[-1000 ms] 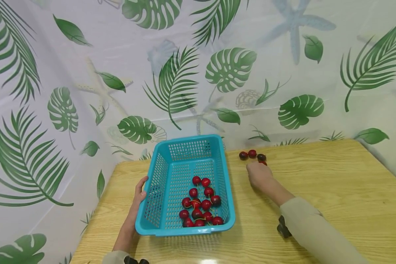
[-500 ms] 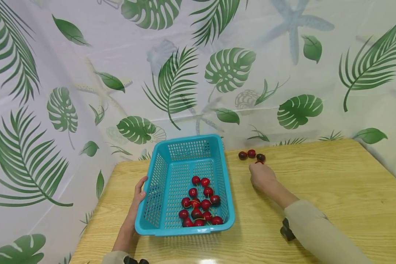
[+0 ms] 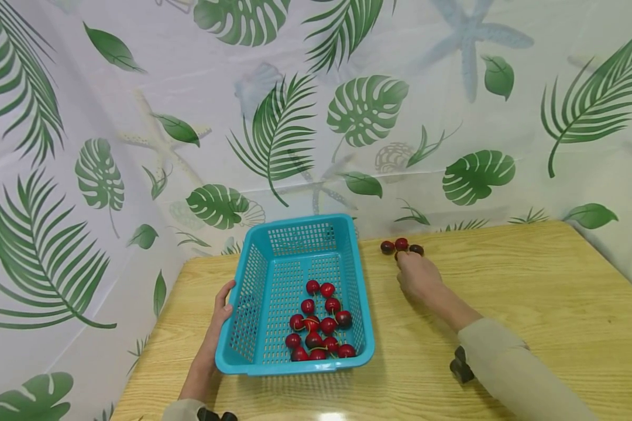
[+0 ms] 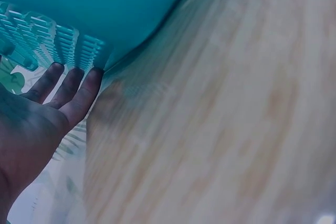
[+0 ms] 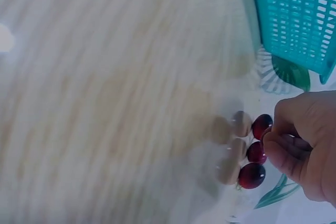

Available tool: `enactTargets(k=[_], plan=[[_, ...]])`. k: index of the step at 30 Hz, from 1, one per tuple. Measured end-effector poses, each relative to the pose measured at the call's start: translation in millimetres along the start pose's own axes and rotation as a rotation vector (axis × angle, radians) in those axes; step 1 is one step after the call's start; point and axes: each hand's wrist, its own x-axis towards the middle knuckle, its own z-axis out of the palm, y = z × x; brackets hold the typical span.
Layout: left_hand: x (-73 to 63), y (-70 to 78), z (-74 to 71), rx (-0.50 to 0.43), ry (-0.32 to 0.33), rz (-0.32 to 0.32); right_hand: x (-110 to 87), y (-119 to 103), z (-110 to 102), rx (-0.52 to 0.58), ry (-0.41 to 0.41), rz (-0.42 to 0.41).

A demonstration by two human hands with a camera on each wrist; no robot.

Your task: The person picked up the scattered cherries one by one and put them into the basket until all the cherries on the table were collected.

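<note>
A turquoise plastic basket [image 3: 279, 272] with slotted walls holds several dark red cherries [image 3: 328, 325], gathered toward its near right part. My left hand [image 3: 222, 313] rests on the basket's left side; in the left wrist view its fingers [image 4: 71, 90] lie fairly straight, tips touching the slotted wall. Beyond the basket's right side, my right hand [image 3: 420, 278] has its thumb and fingers curled together, pinching a cherry [image 3: 398, 256] that they mostly hide. Close by its fingertips lie three more cherries on the table, among them a very dark one [image 5: 252, 176].
The wooden table [image 3: 505, 304] meets a leaf-printed cloth backdrop [image 3: 426, 117] behind, and the same cloth hangs along the left. The basket stands between my two arms, near the backdrop.
My right hand shifted slightly right, then forward and left toward the other cherries, with the pinched cherry moving left along with it. Left hand and basket look still.
</note>
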Motion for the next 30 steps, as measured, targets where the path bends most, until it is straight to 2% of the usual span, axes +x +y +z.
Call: enactTargets(k=[7, 14, 18, 24, 27, 30], plan=[[0.8, -4.3, -2.4, -0.013, -0.017, 0.037, -0.5, -12, -9, 0.063, 0.173, -0.078], [-0.8, 0.7, 0.8, -0.027, 0.0, -0.037, -5.0, -31, -21, 0.144, 0.337, -0.216], [-0.3, 1.8, 1.1, -0.011, 0.006, -0.031, -6.8, -45, -27, 0.174, 0.375, -0.285], [-0.1, 0.7, 1.1, -0.012, 0.015, -0.055, -7.1, -65, -32, 0.175, 0.432, -0.353], [-0.4, 1.5, 1.7, -0.018, 0.009, -0.053, -8.3, -76, -34, 0.183, 0.434, -0.376], [-0.2, -0.1, 0.4, -0.024, -0.009, -0.022, -10.1, -87, -36, 0.191, 0.424, -0.411]])
